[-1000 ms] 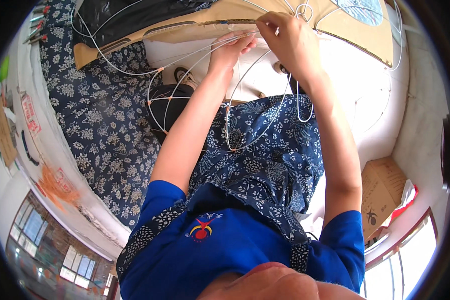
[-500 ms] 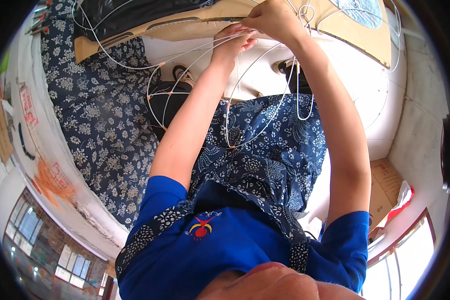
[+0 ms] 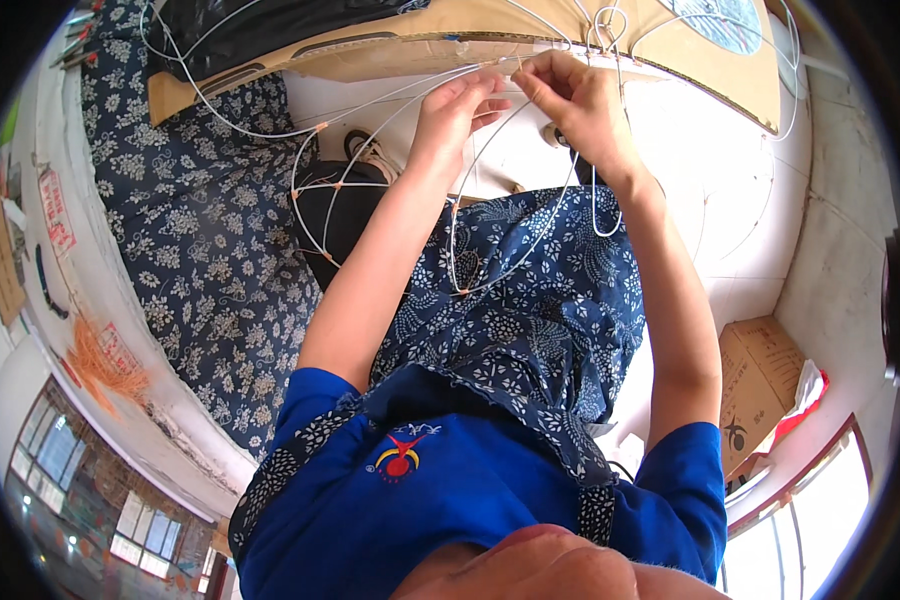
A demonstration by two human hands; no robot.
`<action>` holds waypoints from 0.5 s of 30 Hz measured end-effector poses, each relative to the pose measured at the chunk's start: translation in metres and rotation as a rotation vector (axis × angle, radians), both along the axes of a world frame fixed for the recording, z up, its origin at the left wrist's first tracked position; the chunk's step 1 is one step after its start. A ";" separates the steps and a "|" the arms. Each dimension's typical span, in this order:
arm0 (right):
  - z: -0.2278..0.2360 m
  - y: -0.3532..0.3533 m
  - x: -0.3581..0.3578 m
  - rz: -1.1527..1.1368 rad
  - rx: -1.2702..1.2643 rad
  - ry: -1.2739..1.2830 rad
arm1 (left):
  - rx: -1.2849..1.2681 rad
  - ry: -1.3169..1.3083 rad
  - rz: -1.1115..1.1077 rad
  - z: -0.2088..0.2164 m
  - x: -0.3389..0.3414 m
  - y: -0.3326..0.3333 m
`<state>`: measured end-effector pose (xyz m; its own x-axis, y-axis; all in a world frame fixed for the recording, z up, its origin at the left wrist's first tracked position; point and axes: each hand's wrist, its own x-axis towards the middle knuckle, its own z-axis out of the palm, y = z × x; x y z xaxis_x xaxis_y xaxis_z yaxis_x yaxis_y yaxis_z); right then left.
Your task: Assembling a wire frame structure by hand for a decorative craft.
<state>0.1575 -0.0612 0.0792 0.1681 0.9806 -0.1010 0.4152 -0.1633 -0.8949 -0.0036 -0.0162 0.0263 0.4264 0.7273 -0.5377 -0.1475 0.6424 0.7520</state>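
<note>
Left hand (image 3: 457, 110) and right hand (image 3: 573, 95), fingers pinched together, both grip thin curved white wire of a rounded frame (image 3: 390, 170) above a flat cardboard sheet (image 3: 420, 50).

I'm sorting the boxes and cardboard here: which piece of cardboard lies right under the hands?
The large flat brown cardboard sheet along the top, just beyond both hands. The other, a closed brown cardboard box, sits far off at the right, by the floor's edge.
</note>
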 end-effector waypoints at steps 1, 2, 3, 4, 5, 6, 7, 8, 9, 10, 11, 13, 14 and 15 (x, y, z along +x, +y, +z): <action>-0.001 -0.006 -0.002 -0.004 0.028 -0.013 | -0.022 -0.093 -0.017 0.000 -0.001 0.000; 0.008 -0.008 -0.006 0.026 0.013 -0.136 | -0.043 -0.185 -0.033 0.000 -0.002 0.000; 0.007 -0.009 -0.006 0.025 0.013 -0.135 | -0.043 -0.183 -0.034 0.000 -0.001 0.000; 0.005 -0.011 -0.007 0.053 0.093 -0.222 | -0.024 -0.217 -0.037 0.000 0.002 0.000; 0.003 -0.013 -0.007 0.079 0.174 -0.311 | -0.005 -0.253 -0.041 -0.002 0.005 0.000; 0.002 -0.013 -0.007 0.095 0.196 -0.347 | -0.006 -0.253 -0.044 -0.004 0.007 0.000; 0.001 -0.015 -0.007 0.092 0.195 -0.348 | -0.031 -0.251 -0.014 -0.005 0.008 0.000; 0.001 -0.017 -0.007 0.133 0.154 -0.346 | -0.056 -0.247 0.018 -0.007 0.009 0.000; 0.002 -0.019 -0.008 0.175 0.114 -0.344 | -0.056 -0.246 0.016 -0.009 0.009 0.001; 0.004 -0.021 -0.009 0.176 0.126 -0.310 | -0.053 -0.167 0.012 -0.010 0.008 0.002; 0.005 -0.021 -0.006 0.173 0.124 -0.311 | -0.050 -0.088 0.007 -0.010 0.007 0.004; 0.009 -0.019 0.000 -0.010 -0.107 0.104 | -0.003 -0.046 -0.010 -0.011 0.010 0.006; 0.019 -0.014 0.002 -0.033 -0.103 0.387 | 0.045 -0.004 -0.022 -0.011 0.010 0.008; 0.026 -0.009 0.004 -0.031 -0.102 0.389 | 0.046 -0.002 -0.021 -0.017 0.008 0.010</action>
<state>0.1611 -0.0697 0.1051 0.1275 0.9572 -0.2598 0.0419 -0.2669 -0.9628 0.0042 -0.0063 0.0090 0.4429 0.7421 -0.5031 -0.1353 0.6100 0.7807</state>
